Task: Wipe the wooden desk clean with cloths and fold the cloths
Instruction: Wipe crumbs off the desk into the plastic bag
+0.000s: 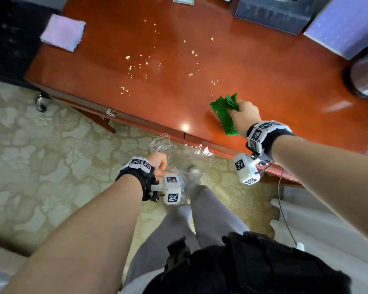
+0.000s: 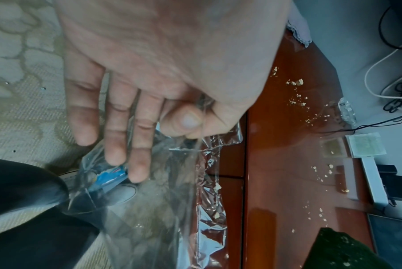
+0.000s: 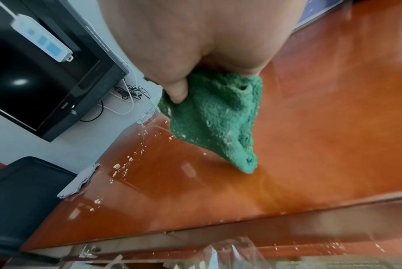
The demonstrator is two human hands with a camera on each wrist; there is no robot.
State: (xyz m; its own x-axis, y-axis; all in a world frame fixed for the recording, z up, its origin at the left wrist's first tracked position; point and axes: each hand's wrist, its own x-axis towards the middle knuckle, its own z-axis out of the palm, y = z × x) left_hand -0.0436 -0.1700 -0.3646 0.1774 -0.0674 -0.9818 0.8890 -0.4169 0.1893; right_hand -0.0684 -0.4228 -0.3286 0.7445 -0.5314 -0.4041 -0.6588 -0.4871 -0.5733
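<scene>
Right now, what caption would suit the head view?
Right hand grips green cloth on crumb-strewn desk; left hand holds clear bag below its edge.

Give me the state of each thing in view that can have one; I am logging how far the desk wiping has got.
green cloth: bunched, gripped by the right hand, one end on the desk
pink cloth: folded, lying at the desk's far left corner
wooden desk: not yet clean
crumbs: scattered across the desk's middle
clear plastic bag: held open below the desk's front edge, pinched by the left hand
</scene>
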